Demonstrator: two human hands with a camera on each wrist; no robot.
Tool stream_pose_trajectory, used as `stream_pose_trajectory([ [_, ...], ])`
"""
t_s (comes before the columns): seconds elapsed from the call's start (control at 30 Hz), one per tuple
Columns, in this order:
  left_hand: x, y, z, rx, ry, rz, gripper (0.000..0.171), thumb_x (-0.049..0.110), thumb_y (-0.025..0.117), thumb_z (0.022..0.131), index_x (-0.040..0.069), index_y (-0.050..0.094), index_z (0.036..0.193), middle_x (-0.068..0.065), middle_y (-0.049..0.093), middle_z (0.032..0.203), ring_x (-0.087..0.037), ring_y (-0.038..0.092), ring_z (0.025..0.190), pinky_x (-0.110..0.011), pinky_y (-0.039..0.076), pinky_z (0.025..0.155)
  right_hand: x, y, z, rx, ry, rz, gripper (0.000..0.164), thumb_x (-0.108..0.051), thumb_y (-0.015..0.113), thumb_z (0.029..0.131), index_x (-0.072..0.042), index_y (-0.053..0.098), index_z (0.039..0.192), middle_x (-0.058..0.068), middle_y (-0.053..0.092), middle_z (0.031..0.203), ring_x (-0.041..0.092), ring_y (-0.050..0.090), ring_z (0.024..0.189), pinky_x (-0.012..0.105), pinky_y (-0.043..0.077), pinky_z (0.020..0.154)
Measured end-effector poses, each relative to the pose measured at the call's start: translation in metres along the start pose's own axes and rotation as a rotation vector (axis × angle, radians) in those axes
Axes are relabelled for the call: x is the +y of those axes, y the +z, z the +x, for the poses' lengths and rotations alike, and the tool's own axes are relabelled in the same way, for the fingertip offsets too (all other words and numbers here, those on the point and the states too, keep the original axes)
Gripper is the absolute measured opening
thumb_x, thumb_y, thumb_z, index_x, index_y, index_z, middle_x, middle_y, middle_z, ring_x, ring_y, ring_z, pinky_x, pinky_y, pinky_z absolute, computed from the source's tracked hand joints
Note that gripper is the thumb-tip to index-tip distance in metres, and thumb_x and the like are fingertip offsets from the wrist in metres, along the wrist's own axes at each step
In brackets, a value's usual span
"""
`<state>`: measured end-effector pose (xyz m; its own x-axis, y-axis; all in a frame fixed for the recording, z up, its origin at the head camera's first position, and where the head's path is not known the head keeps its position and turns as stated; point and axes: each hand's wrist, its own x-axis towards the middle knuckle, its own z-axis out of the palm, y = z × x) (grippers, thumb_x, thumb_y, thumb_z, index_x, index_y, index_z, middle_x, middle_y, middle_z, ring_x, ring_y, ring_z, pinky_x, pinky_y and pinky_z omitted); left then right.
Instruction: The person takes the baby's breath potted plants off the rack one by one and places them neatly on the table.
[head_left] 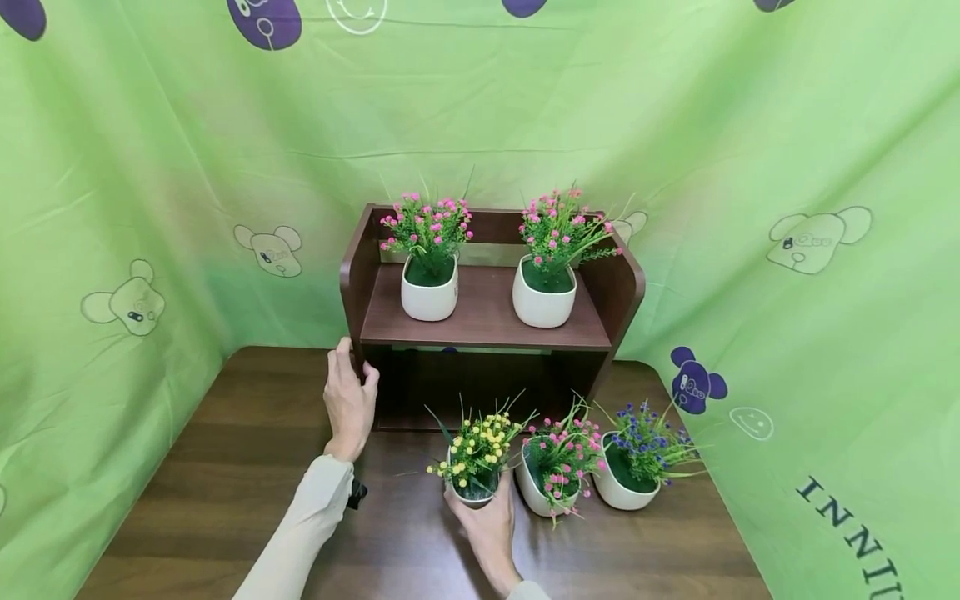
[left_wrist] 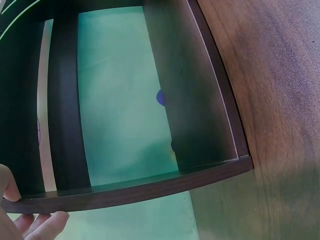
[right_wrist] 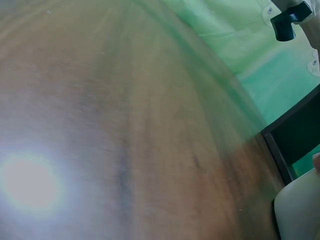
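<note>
A dark brown two-tier wooden shelf (head_left: 486, 333) stands at the back of the table. My left hand (head_left: 350, 398) grips its left side panel (left_wrist: 150, 189), thumb on the inner face and fingers outside. At the shelf's front, my right hand (head_left: 487, 521) holds a white pot of yellow artificial flowers (head_left: 480, 450); the flowers and pot hide some of the fingers. In the right wrist view, the white pot (right_wrist: 300, 210) shows at the lower right edge. Right of it are a pot of pink flowers (head_left: 558, 467) and a pot of blue-purple flowers (head_left: 637, 458).
Two white pots of pink flowers, one on the left (head_left: 429, 287) and one on the right (head_left: 543, 292), sit on the shelf's upper board. Green printed curtain (head_left: 480, 100) surrounds the wooden table (head_left: 247, 450) at the back and sides.
</note>
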<state>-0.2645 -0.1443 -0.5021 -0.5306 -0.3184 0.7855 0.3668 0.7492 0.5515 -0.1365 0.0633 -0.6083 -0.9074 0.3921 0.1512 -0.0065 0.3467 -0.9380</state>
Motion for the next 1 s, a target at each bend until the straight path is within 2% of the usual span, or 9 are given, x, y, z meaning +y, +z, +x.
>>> stream_pose_trajectory([
  [0.2,-0.0008,-0.0014,0.0004,0.004,-0.001,-0.001,0.052,-0.009,0.063,0.086,0.005,0.048,0.134,-0.023,0.053,0.098,-0.042,0.054,0.067,-0.055,0.047,0.053,0.0021,0.0003,-0.0086,0.005,0.009,-0.033,0.109,-0.03,0.098,0.063,-0.005,0.044,0.154,0.021,0.06,0.143,0.042,0.059,0.128,0.062,0.044,0.107],
  [1.0,-0.0005,0.0003,-0.0004,0.006,-0.001,-0.004,0.053,-0.007,0.064,0.086,0.004,0.048,0.135,-0.025,0.054,0.097,-0.046,0.054,0.067,-0.059,0.048,0.055,0.0033,-0.0018,-0.0103,-0.009,0.001,-0.024,0.114,-0.03,0.099,0.06,-0.002,0.041,0.154,0.026,0.056,0.144,0.045,0.055,0.131,0.064,0.042,0.108],
])
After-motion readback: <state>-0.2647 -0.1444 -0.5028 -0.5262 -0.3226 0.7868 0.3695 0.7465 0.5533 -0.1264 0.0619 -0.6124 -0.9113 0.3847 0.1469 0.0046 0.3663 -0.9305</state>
